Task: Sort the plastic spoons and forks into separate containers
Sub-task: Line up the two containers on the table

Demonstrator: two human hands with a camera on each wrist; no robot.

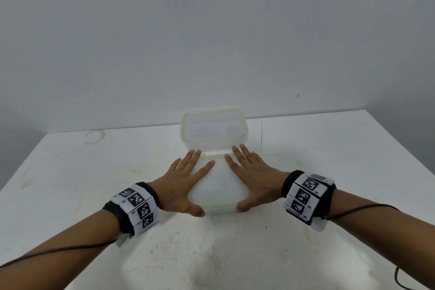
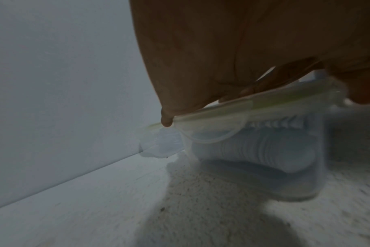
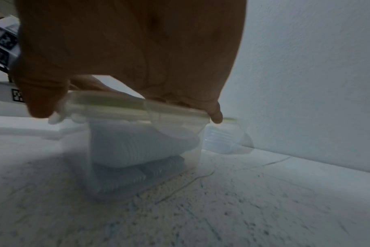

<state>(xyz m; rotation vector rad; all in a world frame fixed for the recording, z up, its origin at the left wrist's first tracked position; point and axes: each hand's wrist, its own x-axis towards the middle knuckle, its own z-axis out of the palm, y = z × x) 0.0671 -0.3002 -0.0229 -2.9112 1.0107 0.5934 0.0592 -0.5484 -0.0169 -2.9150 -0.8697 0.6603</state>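
I see both hands flat on the near box's lid (image 1: 220, 186) — left hand (image 1: 182, 183) and right hand (image 1: 253, 179), fingers spread and straight, thumbs over the front edge. White cutlery (image 3: 137, 147) stacked inside. Second box (image 1: 214, 128) just behind the fingertips. Stained white table (image 1: 94, 172), bare wall (image 1: 211, 30).

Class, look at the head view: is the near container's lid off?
No, the lid sits on the near container, with both hands pressing flat on it.
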